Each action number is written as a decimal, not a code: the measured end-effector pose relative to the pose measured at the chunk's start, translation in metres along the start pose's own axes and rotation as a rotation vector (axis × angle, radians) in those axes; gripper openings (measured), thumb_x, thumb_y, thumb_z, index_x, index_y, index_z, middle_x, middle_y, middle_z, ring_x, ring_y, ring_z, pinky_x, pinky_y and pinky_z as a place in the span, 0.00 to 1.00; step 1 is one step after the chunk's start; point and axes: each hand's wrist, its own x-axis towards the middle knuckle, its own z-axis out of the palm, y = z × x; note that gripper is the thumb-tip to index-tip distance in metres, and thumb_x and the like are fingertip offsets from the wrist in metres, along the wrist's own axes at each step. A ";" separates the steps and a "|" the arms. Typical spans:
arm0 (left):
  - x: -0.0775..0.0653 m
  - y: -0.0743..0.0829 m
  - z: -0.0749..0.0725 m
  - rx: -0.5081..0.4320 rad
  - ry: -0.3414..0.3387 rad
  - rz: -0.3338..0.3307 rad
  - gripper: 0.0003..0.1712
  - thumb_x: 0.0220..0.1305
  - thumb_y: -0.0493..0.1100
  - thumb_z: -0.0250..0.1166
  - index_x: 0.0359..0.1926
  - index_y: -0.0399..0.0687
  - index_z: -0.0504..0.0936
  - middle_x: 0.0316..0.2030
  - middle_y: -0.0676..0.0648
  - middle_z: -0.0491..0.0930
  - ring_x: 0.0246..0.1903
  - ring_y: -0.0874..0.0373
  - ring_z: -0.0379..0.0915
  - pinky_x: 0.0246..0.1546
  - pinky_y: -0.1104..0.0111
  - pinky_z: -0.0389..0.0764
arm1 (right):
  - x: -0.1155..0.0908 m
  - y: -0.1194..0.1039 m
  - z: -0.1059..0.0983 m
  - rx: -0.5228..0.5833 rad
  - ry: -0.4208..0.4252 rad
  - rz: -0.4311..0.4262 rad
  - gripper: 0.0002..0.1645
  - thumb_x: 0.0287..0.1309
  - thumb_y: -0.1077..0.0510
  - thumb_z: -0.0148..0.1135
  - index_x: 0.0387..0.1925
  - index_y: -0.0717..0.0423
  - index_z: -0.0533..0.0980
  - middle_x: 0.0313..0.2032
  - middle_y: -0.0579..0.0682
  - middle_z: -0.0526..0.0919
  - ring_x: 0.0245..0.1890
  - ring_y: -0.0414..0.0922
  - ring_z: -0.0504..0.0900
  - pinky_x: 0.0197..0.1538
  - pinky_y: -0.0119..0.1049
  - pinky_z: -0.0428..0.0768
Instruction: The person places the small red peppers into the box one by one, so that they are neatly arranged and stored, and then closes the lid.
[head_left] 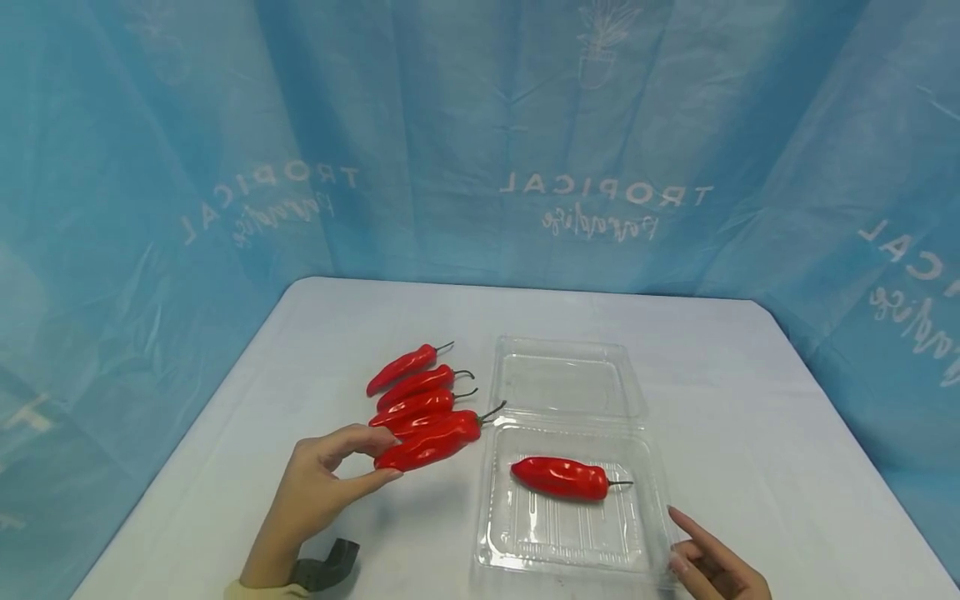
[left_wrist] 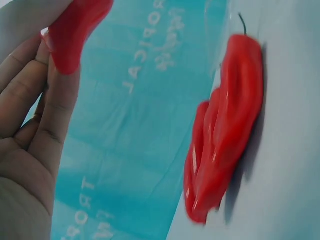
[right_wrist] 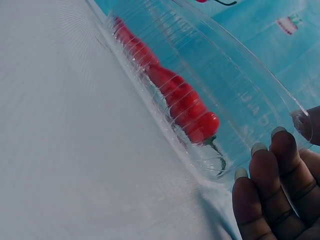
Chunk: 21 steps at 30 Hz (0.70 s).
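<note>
Glossy red tapered pepper (head_left: 435,443) is above the white desk (head_left: 750,417), left of the clear plastic hinged container (head_left: 562,533), stem aimed far-right; we see the left hand (head_left: 318,477) pinching its tip end. Right hand (head_left: 722,562): container's near-right corner, grip we can't tell. Left wrist view crops the pepper's stem.
</note>
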 end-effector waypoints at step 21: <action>0.022 0.012 0.084 -0.221 -0.283 0.165 0.20 0.55 0.42 0.80 0.50 0.54 0.88 0.43 0.58 0.88 0.40 0.61 0.85 0.46 0.58 0.87 | 0.000 0.003 0.001 0.010 -0.010 -0.033 0.25 0.65 0.72 0.63 0.62 0.74 0.73 0.30 0.55 0.83 0.27 0.45 0.84 0.32 0.35 0.86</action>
